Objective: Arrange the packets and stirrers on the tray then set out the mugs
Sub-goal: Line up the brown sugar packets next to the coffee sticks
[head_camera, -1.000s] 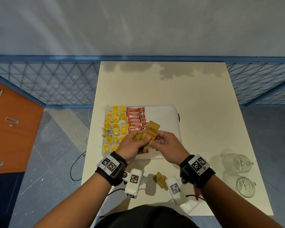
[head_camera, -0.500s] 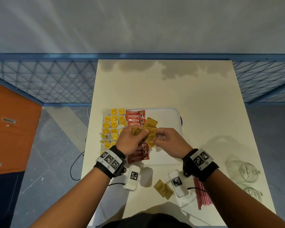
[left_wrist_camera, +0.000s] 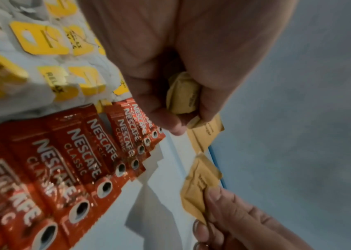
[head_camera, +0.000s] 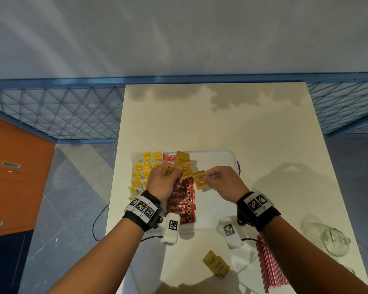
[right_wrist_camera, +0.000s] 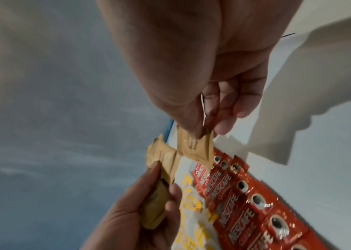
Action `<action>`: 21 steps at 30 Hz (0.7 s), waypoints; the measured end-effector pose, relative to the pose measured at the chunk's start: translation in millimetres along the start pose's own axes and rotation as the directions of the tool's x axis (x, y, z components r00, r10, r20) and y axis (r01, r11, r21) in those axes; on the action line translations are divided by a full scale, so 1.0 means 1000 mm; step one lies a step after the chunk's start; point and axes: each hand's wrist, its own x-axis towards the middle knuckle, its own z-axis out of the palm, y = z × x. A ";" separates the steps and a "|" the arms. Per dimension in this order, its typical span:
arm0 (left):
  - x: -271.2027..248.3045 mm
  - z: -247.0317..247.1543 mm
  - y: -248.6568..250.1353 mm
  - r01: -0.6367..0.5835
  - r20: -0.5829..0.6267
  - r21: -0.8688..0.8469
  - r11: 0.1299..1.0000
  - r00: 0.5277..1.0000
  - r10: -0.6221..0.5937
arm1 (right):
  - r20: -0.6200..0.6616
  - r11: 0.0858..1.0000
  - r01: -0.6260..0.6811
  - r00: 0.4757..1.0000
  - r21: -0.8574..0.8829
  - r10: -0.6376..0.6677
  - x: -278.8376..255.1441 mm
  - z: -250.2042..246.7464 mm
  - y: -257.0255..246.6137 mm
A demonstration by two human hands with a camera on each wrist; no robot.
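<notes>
My left hand (head_camera: 168, 177) grips a bunch of brown sugar packets (head_camera: 182, 164) (left_wrist_camera: 183, 94) above the white tray (head_camera: 221, 158). My right hand (head_camera: 217, 179) pinches a single brown sugar packet (head_camera: 200, 179) (right_wrist_camera: 193, 148) (left_wrist_camera: 198, 186) just right of the bunch, apart from it. On the tray lie a column of red Nescafe packets (head_camera: 182, 200) (left_wrist_camera: 67, 160) (right_wrist_camera: 240, 203) and, to their left, several yellow-tagged tea bags (head_camera: 146, 164) (left_wrist_camera: 39, 40). Red stirrers (head_camera: 268, 270) lie near the table's front. A glass mug (head_camera: 335, 242) lies on its side at the right.
Some more brown sugar packets (head_camera: 216, 264) lie on the cream table (head_camera: 221, 124) near its front edge. A blue mesh fence (head_camera: 62, 115) runs behind and beside the table. An orange cabinet (head_camera: 13, 177) stands at the left. A black cable (head_camera: 98, 221) hangs off the table's left edge.
My right hand has drawn one brown sugar packet out of the bunch and moved right, away from the left hand. The head view has tilted, showing more of the table's front.
</notes>
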 end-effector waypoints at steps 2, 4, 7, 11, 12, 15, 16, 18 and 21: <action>0.007 -0.004 -0.002 0.007 -0.037 0.020 1.000 0.999 -0.006 | -0.050 0.998 -0.042 0.998 -0.053 0.039 0.016 0.001 0.004; 0.014 -0.008 -0.004 0.030 -0.073 0.016 0.999 0.997 -0.029 | -0.091 0.995 -0.062 0.994 -0.084 0.054 0.032 0.002 0.004; 0.022 -0.011 -0.006 0.052 -0.099 0.030 0.998 0.994 -0.049 | -0.148 0.994 -0.083 0.986 -0.077 0.071 0.049 0.005 -0.008; 0.026 -0.014 -0.008 0.063 -0.106 0.029 0.998 0.993 -0.059 | -0.185 0.988 -0.084 0.981 -0.133 0.058 0.068 0.011 -0.018; 0.027 -0.014 -0.010 0.065 -0.103 0.024 0.998 0.993 -0.062 | -0.191 0.984 -0.095 0.979 -0.149 0.065 0.072 0.013 -0.018; 0.030 -0.013 -0.012 0.085 -0.099 -0.004 0.996 0.991 -0.085 | -0.199 0.975 -0.120 0.977 -0.185 0.082 0.082 0.018 -0.014; 0.031 -0.012 -0.012 0.093 -0.100 -0.015 0.996 0.991 -0.094 | -0.200 0.972 -0.124 0.976 -0.198 0.084 0.083 0.019 -0.014; 0.032 -0.011 -0.012 0.122 -0.098 -0.045 0.991 0.987 -0.126 | -0.205 0.966 -0.117 0.976 -0.230 0.069 0.084 0.020 -0.013; 0.034 -0.011 -0.014 0.157 -0.084 -0.081 0.984 0.983 -0.164 | -0.191 0.956 -0.120 0.979 -0.266 0.069 0.086 0.021 -0.012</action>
